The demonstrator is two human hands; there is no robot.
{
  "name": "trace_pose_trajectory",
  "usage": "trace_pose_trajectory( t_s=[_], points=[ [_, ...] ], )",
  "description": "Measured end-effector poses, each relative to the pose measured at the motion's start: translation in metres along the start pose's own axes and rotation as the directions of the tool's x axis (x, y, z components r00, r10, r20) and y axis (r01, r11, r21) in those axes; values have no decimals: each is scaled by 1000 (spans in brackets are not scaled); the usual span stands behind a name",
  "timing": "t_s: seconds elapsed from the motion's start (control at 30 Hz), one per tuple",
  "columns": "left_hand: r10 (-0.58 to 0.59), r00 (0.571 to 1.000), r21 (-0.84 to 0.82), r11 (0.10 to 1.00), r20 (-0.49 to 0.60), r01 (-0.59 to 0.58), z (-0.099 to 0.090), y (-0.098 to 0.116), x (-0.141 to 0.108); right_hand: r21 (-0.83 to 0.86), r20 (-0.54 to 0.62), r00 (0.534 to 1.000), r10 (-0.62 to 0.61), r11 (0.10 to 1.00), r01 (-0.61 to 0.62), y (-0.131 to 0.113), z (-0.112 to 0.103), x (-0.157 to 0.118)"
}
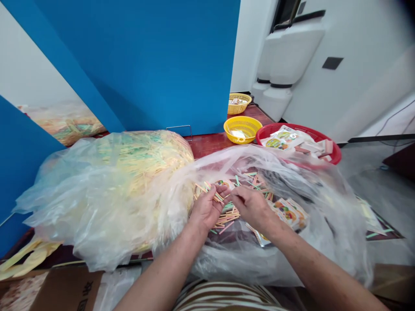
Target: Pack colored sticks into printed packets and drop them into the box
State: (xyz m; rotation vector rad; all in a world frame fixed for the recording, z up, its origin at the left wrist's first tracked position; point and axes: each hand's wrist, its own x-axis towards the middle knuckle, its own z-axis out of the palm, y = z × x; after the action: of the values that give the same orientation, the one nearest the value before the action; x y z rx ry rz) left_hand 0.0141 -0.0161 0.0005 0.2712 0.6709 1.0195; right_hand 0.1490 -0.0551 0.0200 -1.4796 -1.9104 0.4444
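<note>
My left hand (209, 205) is turned palm up with its fingers curled round a few thin pastel sticks (218, 198). Close against it, my right hand (251, 205) has thumb and fingers pinched together near the left fingertips; what it pinches is too small to make out. Below both hands, loose pink, orange and green sticks (228, 218) lie scattered inside an opened clear plastic bag (333, 229). Printed packets (290, 214) with a colourful picture rest beside my right wrist. Another packet is partly hidden behind the fingers.
On the left bulges a big clear bag of pastel sticks (142, 155). Behind stand a red basket (337, 151) of printed packets and two yellow baskets (243, 125). A blue panel (155, 65) rises at the back. A cardboard box (65, 289) sits at the lower left.
</note>
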Motion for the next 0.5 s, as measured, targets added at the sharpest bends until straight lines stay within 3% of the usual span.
trace_pose_trajectory(
  t_s=[0.2, 0.27, 0.33, 0.4, 0.5],
  points=[
    [72, 995, 86, 993, 62, -78, 7, -8, -6, 87, 160, 977, 141, 984, -157, 9, 18, 6],
    [61, 997, 102, 993, 52, -66, 5, -5, -5, 156, 190, 973, 132, 974, -163, 15, 15, 4],
    [46, 999, 99, 994, 14, -47, 2, 1, -3, 114, 220, 967, 127, 981, -155, 21, 7, -2],
    [25, 999, 74, 997, -32, -23, 1, 7, 0, -46, 183, 966, 182, 983, -176, 24, -2, -9],
    [-22, 998, 13, 1000, -61, 23, 7, 6, 1, -213, 26, 974, 226, 953, -215, 17, -4, -18]
  ],
)
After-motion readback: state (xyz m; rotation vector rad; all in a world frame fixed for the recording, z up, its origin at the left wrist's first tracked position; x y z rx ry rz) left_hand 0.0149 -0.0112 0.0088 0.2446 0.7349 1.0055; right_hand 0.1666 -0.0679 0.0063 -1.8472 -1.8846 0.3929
